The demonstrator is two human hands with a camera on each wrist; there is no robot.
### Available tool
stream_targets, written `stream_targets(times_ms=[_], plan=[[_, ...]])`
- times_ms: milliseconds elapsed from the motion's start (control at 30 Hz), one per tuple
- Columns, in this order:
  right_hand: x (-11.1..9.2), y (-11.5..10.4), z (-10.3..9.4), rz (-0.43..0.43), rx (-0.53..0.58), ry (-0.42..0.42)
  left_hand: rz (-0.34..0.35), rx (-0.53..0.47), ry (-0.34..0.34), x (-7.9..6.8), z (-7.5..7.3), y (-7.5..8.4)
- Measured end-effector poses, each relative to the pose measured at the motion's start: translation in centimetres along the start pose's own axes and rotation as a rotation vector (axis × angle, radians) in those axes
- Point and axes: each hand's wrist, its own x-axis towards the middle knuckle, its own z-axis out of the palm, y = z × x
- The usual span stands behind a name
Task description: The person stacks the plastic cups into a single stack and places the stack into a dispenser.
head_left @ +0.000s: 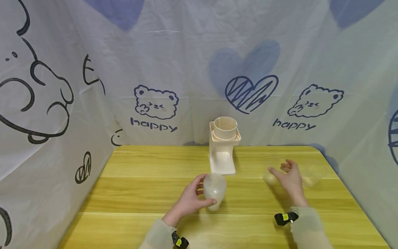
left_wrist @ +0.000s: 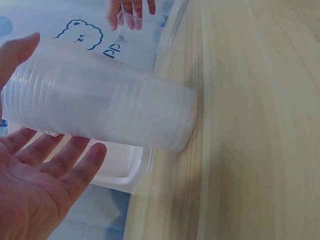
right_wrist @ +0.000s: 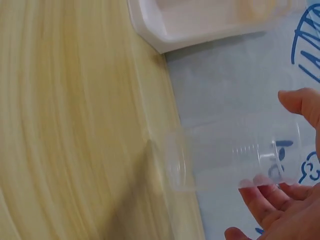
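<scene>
Several clear plastic cups, nested in a stack (head_left: 215, 188), stand upright on the table near its middle. My left hand (head_left: 191, 197) is around the stack, thumb in front and fingers behind; in the left wrist view its fingers (left_wrist: 65, 165) look straight and spread along the side. To the right, a clear plastic cup (right_wrist: 225, 152) stands upright on the table. My right hand (head_left: 290, 178) is beside this cup, its thumb (right_wrist: 300, 102) apart from the wall and its fingertips at the other side. Whether they press on it I cannot tell.
A cream stand (head_left: 222, 162) with a round holder (head_left: 225, 128) on top stands at the table's back edge, behind the cup stack. Another faint clear container (head_left: 313, 174) is right of my right hand. A printed white cloth (head_left: 196, 86) hangs behind the table (head_left: 140, 193).
</scene>
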Motion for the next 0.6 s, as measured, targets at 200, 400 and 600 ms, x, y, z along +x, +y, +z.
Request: stream_targets(times_ms=[200,400,600], plan=[[-0.5,-0.9,0.6,-0.028,0.026,-0.029,-0.013,-0.01,0.051,-0.1,0.2,0.2],[-1.1,-1.9,1.2,-0.059,0.092,-0.082,-0.029,-0.017,0.063,-0.5,0.2,2.3],[-1.7,-2.9,1.8,-0.144,0.093,-0.142,-0.044,-0.01,0.061,-0.4,0.2,1.7]])
